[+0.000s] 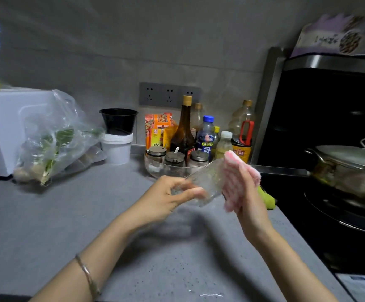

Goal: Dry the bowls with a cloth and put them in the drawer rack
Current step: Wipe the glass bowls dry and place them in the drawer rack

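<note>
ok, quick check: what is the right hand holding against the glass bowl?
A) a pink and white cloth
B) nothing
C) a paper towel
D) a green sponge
A: the right hand holds a pink and white cloth against the clear glass bowl, which the left hand grips above the grey counter.
</note>
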Action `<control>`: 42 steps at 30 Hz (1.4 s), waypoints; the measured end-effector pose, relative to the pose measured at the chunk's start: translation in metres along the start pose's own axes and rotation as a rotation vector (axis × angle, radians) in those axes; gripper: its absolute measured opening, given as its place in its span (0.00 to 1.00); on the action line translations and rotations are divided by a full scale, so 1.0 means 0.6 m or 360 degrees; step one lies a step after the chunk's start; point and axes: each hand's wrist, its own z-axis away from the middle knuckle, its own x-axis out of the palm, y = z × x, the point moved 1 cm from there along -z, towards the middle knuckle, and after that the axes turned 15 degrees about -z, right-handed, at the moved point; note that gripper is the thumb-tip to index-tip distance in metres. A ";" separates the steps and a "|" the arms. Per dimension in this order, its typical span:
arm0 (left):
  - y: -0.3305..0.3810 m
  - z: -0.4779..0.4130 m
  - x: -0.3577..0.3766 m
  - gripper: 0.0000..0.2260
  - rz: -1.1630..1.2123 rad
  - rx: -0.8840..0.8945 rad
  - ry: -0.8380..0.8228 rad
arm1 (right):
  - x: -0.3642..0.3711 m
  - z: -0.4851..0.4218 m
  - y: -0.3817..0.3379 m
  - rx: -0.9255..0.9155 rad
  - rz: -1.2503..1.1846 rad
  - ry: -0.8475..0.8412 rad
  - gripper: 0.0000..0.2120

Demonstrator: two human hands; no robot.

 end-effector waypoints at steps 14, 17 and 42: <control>0.091 -0.021 0.157 0.16 0.0486 -0.0181 0.0583 | -0.061 0.046 -0.047 -0.0242 0.0525 -0.0064 0.32; 0.094 -0.017 0.157 0.23 0.0460 -0.0314 0.0836 | -0.057 0.060 -0.048 -0.0095 0.0478 -0.0151 0.39; 0.109 0.037 0.144 0.27 0.0486 -0.0361 0.1326 | 0.014 0.088 -0.050 -0.0715 0.1110 -0.0178 0.18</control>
